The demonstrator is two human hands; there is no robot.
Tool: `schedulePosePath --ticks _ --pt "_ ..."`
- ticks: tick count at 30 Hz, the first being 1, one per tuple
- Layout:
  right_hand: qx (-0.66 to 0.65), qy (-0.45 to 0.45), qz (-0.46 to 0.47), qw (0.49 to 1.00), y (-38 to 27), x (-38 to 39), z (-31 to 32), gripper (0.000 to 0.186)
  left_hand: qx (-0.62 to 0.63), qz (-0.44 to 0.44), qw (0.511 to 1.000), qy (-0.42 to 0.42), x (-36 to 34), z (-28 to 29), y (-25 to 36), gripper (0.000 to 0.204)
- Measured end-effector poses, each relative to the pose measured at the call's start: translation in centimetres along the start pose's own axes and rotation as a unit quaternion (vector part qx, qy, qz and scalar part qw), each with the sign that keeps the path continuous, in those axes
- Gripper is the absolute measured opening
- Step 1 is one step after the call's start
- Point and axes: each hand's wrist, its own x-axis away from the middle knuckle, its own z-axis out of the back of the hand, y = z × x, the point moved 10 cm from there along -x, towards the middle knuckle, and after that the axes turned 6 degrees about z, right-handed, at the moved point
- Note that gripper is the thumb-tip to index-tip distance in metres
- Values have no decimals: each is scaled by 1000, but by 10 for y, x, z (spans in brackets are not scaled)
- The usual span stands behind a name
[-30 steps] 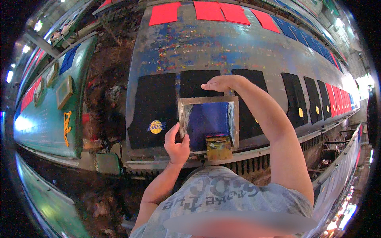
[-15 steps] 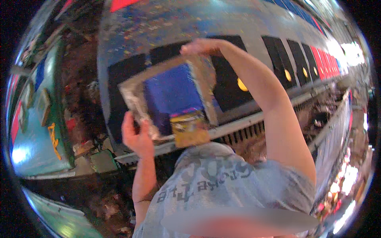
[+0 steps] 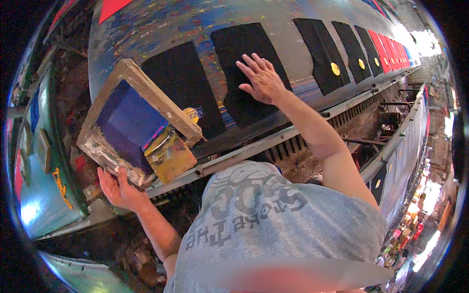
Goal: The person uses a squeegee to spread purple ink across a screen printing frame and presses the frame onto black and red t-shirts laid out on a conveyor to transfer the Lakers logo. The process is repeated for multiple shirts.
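Observation:
A wooden screen-printing frame (image 3: 152, 94) with blue mesh is tilted over the left end of the long table. A yellow-stained squeegee or card (image 3: 168, 156) stands in its near side. My left hand (image 3: 119, 189) holds the frame by its near-left edge, thumb apart from the fingers. My right hand (image 3: 264, 80) holds nothing; its fingers are spread, palm down, over a plain black cloth piece (image 3: 242, 46). Partly hidden by the frame, another black cloth piece (image 3: 176, 66) carries a yellow and purple print (image 3: 193, 114).
Along the paint-spotted table (image 3: 278, 29), black pieces with yellow prints (image 3: 320, 58) and red pieces (image 3: 388, 51) run to the far right. A metal rail (image 3: 293, 132) follows the near edge. A blue-green table (image 3: 44, 180) stands at left, another long table (image 3: 403, 141) at right.
The frame has moved left and turned, uncovering black cloth. My right hand has left its far edge and spread open over the cloth. My left hand has moved left with the frame.

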Motion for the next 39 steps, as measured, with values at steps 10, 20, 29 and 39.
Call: schedulePosePath --ticks 10,20,29,39 --pt "-308 223 32 924 -1 48 103 64 -40 3 999 -26 31 -29 31 68" --pt "-627 96 -60 771 -18 162 102 87 -31 -7 990 -134 146 -185 5 66" --pt "-553 96 -137 816 27 208 91 88 -35 -44 967 -248 201 -268 -12 68" --pt "-558 81 -171 808 26 211 83 92 52 112 960 -250 200 -275 -42 67"
